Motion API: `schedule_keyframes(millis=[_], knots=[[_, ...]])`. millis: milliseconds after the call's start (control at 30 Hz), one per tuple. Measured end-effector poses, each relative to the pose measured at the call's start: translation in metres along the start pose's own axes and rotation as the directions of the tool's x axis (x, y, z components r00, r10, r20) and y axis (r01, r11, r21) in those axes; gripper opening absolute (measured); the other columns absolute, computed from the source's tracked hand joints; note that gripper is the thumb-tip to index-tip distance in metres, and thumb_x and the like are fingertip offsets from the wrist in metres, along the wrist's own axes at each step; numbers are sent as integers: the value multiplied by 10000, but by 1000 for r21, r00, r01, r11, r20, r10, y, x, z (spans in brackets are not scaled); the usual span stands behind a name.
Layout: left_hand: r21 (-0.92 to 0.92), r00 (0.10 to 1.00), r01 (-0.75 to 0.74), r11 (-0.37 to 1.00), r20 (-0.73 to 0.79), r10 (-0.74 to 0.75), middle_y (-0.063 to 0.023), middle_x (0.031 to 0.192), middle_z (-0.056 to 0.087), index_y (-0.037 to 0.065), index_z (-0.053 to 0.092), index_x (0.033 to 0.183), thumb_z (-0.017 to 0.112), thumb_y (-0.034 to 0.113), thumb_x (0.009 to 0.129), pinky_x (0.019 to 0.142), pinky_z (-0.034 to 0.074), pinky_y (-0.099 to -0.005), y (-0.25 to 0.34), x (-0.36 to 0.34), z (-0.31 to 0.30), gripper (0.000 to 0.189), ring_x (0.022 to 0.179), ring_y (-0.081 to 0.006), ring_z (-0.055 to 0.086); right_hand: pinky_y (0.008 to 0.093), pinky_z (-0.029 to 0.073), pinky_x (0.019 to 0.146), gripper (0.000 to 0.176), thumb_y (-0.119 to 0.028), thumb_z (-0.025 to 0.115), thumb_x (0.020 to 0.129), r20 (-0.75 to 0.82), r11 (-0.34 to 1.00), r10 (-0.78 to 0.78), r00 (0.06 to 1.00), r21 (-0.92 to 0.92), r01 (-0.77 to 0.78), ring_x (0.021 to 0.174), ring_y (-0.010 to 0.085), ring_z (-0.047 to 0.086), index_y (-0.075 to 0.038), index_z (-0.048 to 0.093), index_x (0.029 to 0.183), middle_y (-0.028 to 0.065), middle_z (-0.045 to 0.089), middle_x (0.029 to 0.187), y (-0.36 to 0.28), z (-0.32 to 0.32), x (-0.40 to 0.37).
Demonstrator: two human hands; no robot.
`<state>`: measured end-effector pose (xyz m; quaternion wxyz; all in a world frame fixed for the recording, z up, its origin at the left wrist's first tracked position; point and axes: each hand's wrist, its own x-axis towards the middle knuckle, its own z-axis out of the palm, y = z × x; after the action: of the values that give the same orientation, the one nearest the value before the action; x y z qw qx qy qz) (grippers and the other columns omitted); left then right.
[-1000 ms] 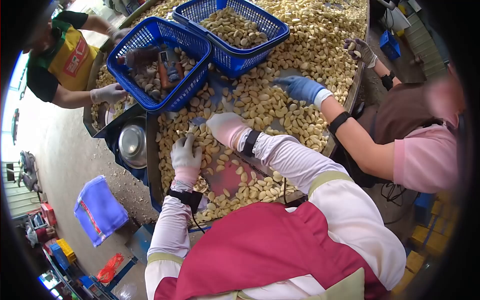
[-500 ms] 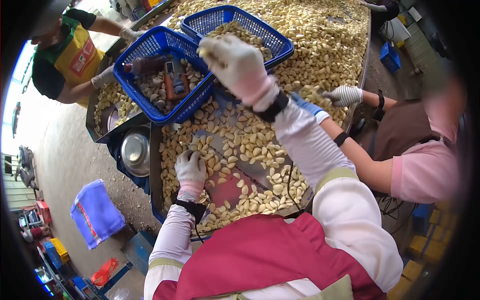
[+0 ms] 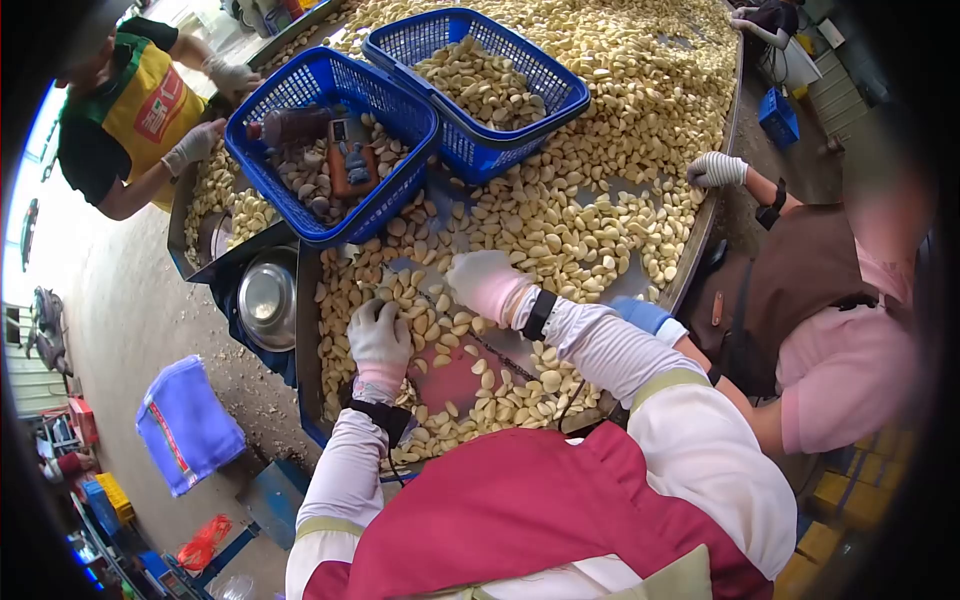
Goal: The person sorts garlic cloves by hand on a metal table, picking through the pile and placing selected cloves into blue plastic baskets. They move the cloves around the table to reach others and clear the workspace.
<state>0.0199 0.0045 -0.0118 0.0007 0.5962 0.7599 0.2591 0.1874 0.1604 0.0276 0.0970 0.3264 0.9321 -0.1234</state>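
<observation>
left hand (image 3: 380, 335) and right hand (image 3: 485, 283), gloved, lie on pale pieces (image 3: 520, 385) spread over the metal surface (image 3: 450, 383); fingers of both loosely curled, cannot tell if either grip has hold of any. blue baskets (image 3: 330, 228) beyond.

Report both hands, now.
Left hand: fingers bent down at pale cloves; holding any, cannot tell.
Right hand: over cloves, grip hidden; open or closed, cannot tell.

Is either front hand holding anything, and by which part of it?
Cannot tell: the left hand and right hand are down among the pale pieces, and no grip shows clearly.
</observation>
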Motion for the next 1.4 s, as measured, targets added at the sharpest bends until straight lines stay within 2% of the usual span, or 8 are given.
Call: schedule_keyframes(millis=[167,333,600,900,1033,1100,1233,1400], knots=[[2,999,13,1000,30,-13,-136,1115,609,74,679,1018,656,173,794,929,439,-471,0,3,1,246,1059,-355,563,427,553,803,194,-190,631,853,11,955,106,994,277,-105,939,322,695,-53,729,949,124,714,1037,16,-46,8],[-5,1000,-2,1000,-10,2,-133,1113,609,76,686,1015,652,169,796,923,445,-471,3,4,1,240,1058,-352,564,396,562,733,122,-95,597,834,-309,989,-146,940,-61,134,837,285,688,-67,708,876,119,667,879,-13,16,10],[-8,1000,14,1000,4,-14,-143,1129,610,66,681,1039,644,157,801,934,434,-458,2,3,0,258,1096,-346,554,420,556,757,102,-109,573,890,-207,964,98,973,262,-41,913,327,671,-67,647,946,131,647,976,-1,-6,16],[-24,998,46,999,40,-45,-134,1036,643,83,708,961,647,169,800,874,471,-457,0,14,-5,192,979,-348,598,405,570,770,163,-104,593,871,-38,999,43,998,-5,-43,936,306,702,-74,708,982,114,689,1022,-11,-7,25],[-106,991,106,989,92,-96,-112,933,658,105,723,906,649,184,812,804,488,-444,-4,27,-10,143,893,-328,619,396,579,711,174,-132,592,892,-169,997,30,985,72,-18,864,294,705,-66,627,1049,98,678,967,-6,-52,26],[-123,990,122,985,90,-112,-104,905,658,117,727,900,649,185,816,781,492,-440,2,33,-11,133,871,-321,623,340,566,615,144,-193,604,913,-712,973,-119,692,56,225,690,223,652,-67,539,887,56,584,781,-1,-95,19],[86,991,-133,987,15,132,-86,900,668,134,718,858,641,270,858,735,499,-426,15,76,10,157,859,-295,641,343,575,619,290,-213,714,855,-900,999,43,434,32,-32,743,258,653,-50,588,1058,140,608,864,14,-159,11],[203,932,-109,973,360,29,-95,928,682,125,717,900,647,236,820,776,513,-432,7,95,16,154,931,-298,653,426,544,761,169,-261,639,857,-445,892,35,895,417,173,820,325,669,-107,699,890,118,670,876,7,-56,-35]])
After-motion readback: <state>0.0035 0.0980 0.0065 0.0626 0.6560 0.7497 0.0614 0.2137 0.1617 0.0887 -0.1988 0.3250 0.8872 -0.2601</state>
